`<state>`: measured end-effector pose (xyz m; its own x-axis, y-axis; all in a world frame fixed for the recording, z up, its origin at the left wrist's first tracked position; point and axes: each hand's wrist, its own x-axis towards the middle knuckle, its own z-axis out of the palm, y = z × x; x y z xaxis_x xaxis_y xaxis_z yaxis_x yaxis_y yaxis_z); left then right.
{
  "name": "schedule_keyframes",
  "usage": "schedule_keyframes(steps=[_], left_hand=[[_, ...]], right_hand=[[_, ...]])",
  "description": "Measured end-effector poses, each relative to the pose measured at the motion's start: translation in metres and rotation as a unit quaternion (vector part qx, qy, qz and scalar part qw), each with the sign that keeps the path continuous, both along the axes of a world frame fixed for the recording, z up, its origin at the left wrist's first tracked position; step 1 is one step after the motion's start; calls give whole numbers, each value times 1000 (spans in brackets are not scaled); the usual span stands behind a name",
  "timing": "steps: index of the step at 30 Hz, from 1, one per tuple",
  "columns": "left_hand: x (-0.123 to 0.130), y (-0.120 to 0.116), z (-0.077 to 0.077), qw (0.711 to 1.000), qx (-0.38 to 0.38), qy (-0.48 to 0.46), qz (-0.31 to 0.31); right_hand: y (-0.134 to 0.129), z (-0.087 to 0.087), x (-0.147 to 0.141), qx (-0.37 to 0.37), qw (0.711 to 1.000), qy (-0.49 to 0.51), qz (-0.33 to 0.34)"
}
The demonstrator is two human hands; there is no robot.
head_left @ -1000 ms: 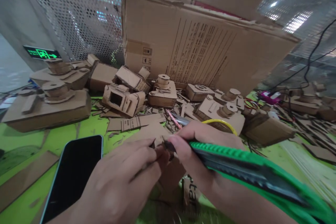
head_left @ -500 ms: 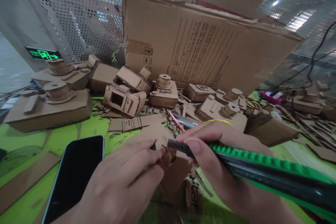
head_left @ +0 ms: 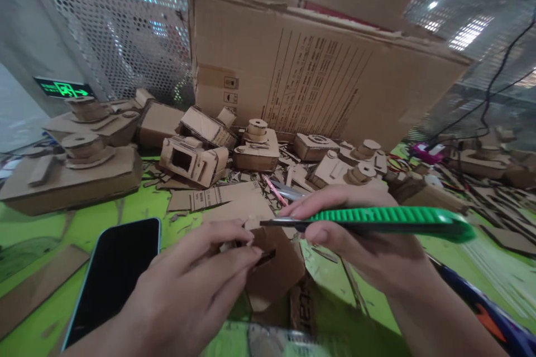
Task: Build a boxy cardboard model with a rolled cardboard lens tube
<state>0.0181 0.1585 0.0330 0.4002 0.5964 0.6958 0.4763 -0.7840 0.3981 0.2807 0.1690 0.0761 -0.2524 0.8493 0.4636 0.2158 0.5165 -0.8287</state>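
My right hand point(head_left: 360, 259) is wrapped round a box cutter point(head_left: 385, 216) with a ribbed green handle, held almost level. Its dark blade end points left, just above a small brown cardboard piece point(head_left: 278, 276). My left hand point(head_left: 188, 279) pinches that piece at its left edge with bent fingers; a dark slot or strip shows by the fingertips. Whether the blade touches the cardboard I cannot tell. Behind the hands, a flat cardboard sheet point(head_left: 238, 203) lies on the green table point(head_left: 184, 226).
A phone point(head_left: 117, 273) lies left of my left hand. Several cardboard camera models point(head_left: 195, 159) and scraps line the back, before a large cardboard box point(head_left: 318, 72). A pink-striped pencil-like stick point(head_left: 274, 191) lies behind my hands. A dark blue object point(head_left: 481, 307) lies at right.
The box cutter has swung from slanting down to the right to nearly level, its handle end rising. My left hand and the cardboard piece have shifted slightly, exposing more of the piece.
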Motion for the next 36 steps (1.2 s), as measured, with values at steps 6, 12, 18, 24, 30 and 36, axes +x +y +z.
schedule_keyframes(steps=[6,12,18,24,30,36], left_hand=[[9,2,-2,1000,14,-16,14],[9,4,-6,999,-14,-29,1],[8,7,-3,999,-9,-24,-19],[5,9,-10,999,21,-22,-25],[4,12,-11,998,34,-34,-28],[6,10,-9,998,35,-46,-25]], right_hand=[[5,4,2,-7,999,-30,-20],[6,11,5,-20,997,-71,-7],[4,21,-7,-53,996,-63,-28],[6,21,-12,-138,989,-56,-26],[13,16,-11,-197,980,-21,-13],[13,6,-5,-167,986,-5,-24]])
